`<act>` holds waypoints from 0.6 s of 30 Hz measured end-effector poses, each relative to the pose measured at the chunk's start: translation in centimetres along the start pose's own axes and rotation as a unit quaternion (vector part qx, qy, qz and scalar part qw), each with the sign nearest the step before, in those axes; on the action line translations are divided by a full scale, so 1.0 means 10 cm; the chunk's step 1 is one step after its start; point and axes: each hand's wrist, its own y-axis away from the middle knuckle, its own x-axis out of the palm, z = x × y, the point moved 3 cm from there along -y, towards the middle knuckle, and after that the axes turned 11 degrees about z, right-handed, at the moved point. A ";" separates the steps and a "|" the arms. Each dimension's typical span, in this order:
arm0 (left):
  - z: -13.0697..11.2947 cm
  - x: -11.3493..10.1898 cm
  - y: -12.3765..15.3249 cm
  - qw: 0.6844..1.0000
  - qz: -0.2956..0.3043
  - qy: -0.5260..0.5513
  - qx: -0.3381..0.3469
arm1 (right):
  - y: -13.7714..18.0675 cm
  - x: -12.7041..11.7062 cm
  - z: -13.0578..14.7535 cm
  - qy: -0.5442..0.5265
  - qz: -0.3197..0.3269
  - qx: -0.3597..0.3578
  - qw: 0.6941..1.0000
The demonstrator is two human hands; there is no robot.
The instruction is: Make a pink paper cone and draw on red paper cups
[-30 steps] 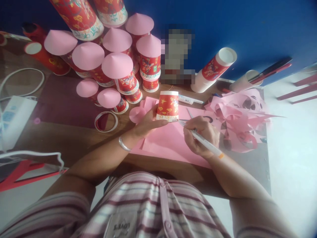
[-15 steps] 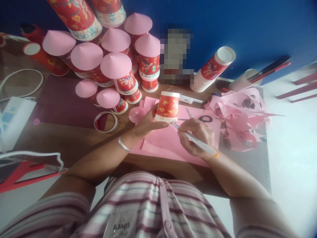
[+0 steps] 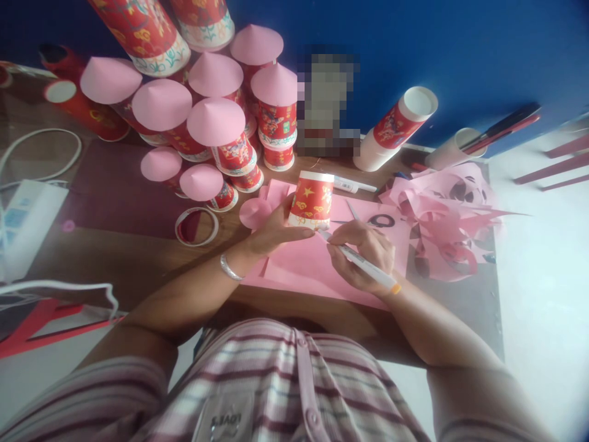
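A red paper cup (image 3: 311, 196) with gold stars and clouds and a white band at each end is gripped in my left hand (image 3: 276, 228), the thumb along its lower edge. My right hand (image 3: 361, 253) closes round a white marker pen (image 3: 368, 269) with an orange end, held like a writing pen. Its tip meets or nearly meets the cup's lower white band, where yellow outlines show. Beneath both hands lie pink paper sheets (image 3: 304, 264). A small pink paper cone (image 3: 254, 213) sits beside my left hand, and scissors (image 3: 380, 220) lie partly behind my right hand.
Red cups topped with pink cones (image 3: 216, 123) crowd the back left. A roll of tape (image 3: 196, 227) lies left of my left wrist. Cut pink scraps (image 3: 442, 215) heap at the right, before a white pen holder (image 3: 455, 150). Stacked cups (image 3: 398, 129) stand at the back.
My right hand and the marker pen have shifted very slightly left along the cup's lower band. The cup has barely moved in my left hand.
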 end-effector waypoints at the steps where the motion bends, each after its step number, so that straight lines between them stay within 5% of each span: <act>1: 0.00 0.00 0.00 1.000 -0.002 0.001 0.000 | 0.00 0.00 0.00 0.002 0.000 -0.002 1.000; 18: -0.01 -0.01 -0.01 0.999 0.006 0.026 0.019 | 0.01 0.00 -0.01 0.038 -0.019 0.012 0.999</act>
